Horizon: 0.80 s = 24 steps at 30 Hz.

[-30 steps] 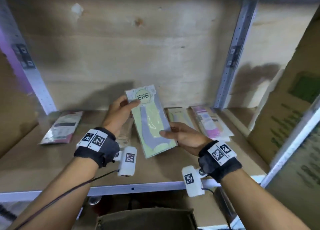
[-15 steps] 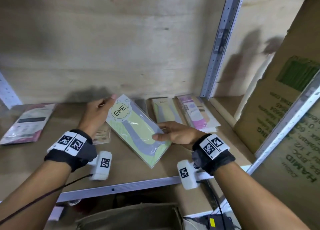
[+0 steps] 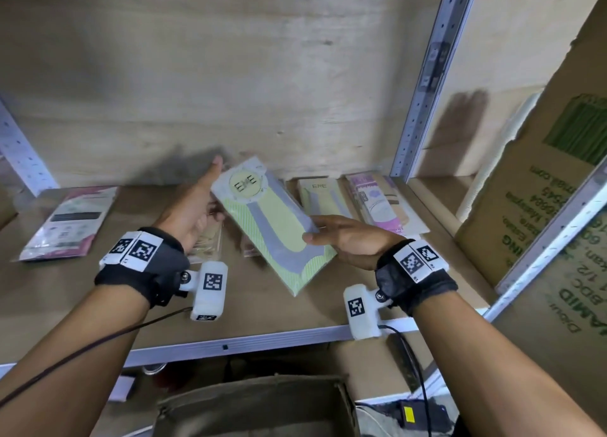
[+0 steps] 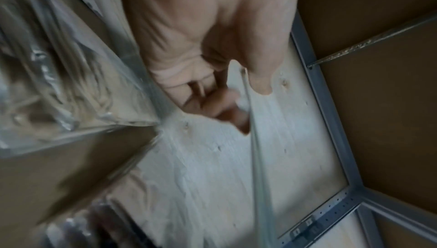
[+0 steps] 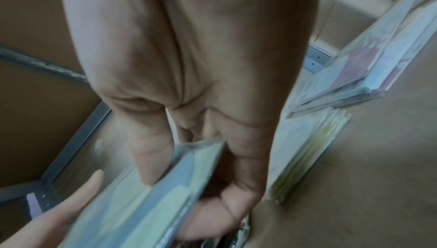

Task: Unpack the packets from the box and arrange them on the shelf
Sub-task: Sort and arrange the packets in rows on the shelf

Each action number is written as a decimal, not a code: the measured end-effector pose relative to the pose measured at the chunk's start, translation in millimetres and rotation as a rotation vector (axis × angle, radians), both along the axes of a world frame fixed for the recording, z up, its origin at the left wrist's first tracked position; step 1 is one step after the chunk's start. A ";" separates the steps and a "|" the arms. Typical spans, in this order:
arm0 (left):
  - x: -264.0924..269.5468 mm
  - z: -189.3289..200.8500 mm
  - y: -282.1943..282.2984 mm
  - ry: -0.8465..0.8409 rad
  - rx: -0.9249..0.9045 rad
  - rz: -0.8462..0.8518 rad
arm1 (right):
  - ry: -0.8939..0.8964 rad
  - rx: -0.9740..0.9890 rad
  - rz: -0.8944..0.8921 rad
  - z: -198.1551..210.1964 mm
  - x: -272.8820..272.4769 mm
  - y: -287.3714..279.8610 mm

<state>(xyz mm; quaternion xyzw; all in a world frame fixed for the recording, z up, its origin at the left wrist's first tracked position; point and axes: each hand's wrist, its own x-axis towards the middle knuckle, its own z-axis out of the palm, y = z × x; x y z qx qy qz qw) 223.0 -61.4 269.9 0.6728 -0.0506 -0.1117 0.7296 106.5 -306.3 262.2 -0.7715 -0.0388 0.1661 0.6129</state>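
Nearest, below the shelf's front rail, the open top of one brown box [image 3: 259, 403], its contents not visible. Above it, one wooden shelf [image 3: 82, 308] with a metal front edge. Two hands over the shelf, one packet between them: the yellow-green and grey packet [image 3: 274, 226], round "ENE" label at its far end, held tilted just above the boards. Right hand [image 3: 348, 239] pinches the packet's near right edge, thumb on top, fingers curled beneath. Left hand [image 3: 190, 213] at the packet's far left edge, thumb straight along that edge, fingers bent behind it; the left wrist view is blurred, so how firm the grip is cannot be told. Under and beside the left hand, one beige packet [image 3: 208, 244] flat on the shelf. Farther back right, one second ENE packet [image 3: 320, 196], then one pink-purple stack [image 3: 377, 203], count within it unclear. Far left, one pink-edged packet [image 3: 70, 219], well apart from the others. Rightmost, one printed cardboard carton [image 3: 542, 200] beyond the upright.
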 end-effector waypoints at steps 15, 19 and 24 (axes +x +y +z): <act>-12.2 3.6 -99.0 -0.113 0.284 -0.244 | -0.075 0.010 -0.619 -4.3 21.8 -46.1; -6.2 1.7 -128.8 -0.072 0.374 -0.196 | -0.097 -0.176 -0.769 -6.3 27.6 -60.9; 4.5 -2.0 -157.2 -0.097 0.637 -0.201 | -0.023 -0.336 -0.787 -4.0 26.5 -68.1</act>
